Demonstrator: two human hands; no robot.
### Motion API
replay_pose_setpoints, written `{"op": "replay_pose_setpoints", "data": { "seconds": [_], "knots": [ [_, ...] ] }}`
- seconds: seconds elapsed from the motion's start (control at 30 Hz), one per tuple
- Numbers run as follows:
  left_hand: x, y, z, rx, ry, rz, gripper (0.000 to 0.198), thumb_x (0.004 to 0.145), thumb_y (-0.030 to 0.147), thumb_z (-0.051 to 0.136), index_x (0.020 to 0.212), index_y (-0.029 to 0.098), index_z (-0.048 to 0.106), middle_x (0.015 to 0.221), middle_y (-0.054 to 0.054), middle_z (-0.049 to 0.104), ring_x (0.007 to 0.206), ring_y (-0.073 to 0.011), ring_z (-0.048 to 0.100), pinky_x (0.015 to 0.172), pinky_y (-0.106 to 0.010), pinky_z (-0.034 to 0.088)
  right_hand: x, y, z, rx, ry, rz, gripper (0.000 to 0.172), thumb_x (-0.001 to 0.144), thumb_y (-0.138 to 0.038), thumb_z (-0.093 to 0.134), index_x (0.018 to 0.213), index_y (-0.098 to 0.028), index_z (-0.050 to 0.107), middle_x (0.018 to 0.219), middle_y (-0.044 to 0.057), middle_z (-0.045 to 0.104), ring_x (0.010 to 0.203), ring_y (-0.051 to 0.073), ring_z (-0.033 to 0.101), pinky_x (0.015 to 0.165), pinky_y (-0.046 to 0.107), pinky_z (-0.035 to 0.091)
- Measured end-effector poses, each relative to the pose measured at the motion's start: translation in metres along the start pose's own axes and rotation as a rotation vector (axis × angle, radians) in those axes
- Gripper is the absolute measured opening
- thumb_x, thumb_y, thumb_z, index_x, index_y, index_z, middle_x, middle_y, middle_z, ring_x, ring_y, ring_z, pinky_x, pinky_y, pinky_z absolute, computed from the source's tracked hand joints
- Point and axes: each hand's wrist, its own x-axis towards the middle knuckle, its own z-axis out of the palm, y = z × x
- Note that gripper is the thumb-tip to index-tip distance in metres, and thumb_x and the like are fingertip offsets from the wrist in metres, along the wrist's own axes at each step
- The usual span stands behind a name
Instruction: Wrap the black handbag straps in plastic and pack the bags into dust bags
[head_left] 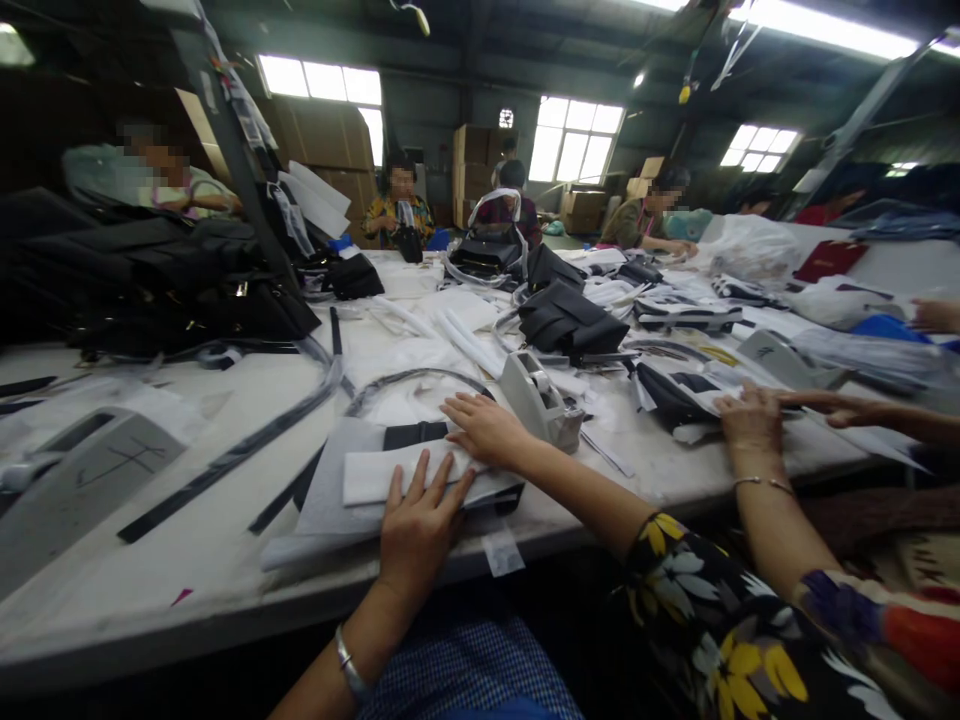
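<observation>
My left hand (420,525), a silver bangle on its wrist, lies flat with fingers spread on a white foam strip (367,478). The strip rests on a grey sheet (330,495) covering a black bag piece (411,434) near the table's front edge. My right hand is out of sight. A co-worker in a flowered sleeve sits to my right; one of that person's hands (484,428) presses on the same stack just beyond my fingers. The co-worker's other hand (746,420) rests on a black and white piece (675,400) further right.
A grey tape dispenser (536,395) stands right behind the stack. Black straps (232,455) and a curved handle (409,380) lie across the white table (225,560). Black handbags (165,285) pile up at left. Another person's arm (840,408) reaches in from the right; several workers sit at the far side.
</observation>
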Motion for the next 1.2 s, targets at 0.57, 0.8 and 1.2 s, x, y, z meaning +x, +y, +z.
{"op": "replay_pose_setpoints", "data": {
  "seconds": [0.57,0.8,1.2],
  "knots": [
    [0.001,-0.001,-0.003,-0.106,-0.038,0.004,0.045,0.095,0.022,0.055,0.138,0.033,0.055,0.14,0.0,0.058,0.138,-0.033,0.045,0.115,-0.066,0.027,-0.057,0.007,-0.003,0.156,0.154,0.048,0.029,0.103,-0.024,0.044,0.12,-0.02,0.068,0.122,0.008,0.071,0.119,0.019,0.063,0.107,0.037,0.045],
    [0.003,-0.001,-0.007,-0.12,-0.112,-0.01,0.046,0.096,0.022,0.054,0.141,0.034,0.051,0.143,0.001,0.054,0.142,-0.0316,0.04,0.116,-0.065,0.023,-0.179,-0.029,0.023,0.122,0.227,-0.213,0.072,0.09,-0.054,0.064,0.145,-0.011,0.046,0.141,0.017,0.057,0.138,0.031,0.046,0.116,0.054,0.038],
    [0.001,0.002,-0.006,-0.051,-0.099,0.0,0.045,0.099,0.028,0.048,0.143,0.034,0.048,0.144,-0.001,0.053,0.143,-0.0315,0.037,0.117,-0.064,0.019,-0.168,-0.086,0.059,0.28,0.59,-0.161,0.028,0.097,-0.01,0.049,0.114,-0.021,0.068,0.104,0.005,0.078,0.101,0.018,0.073,0.1,0.037,0.056]
  ]
}}
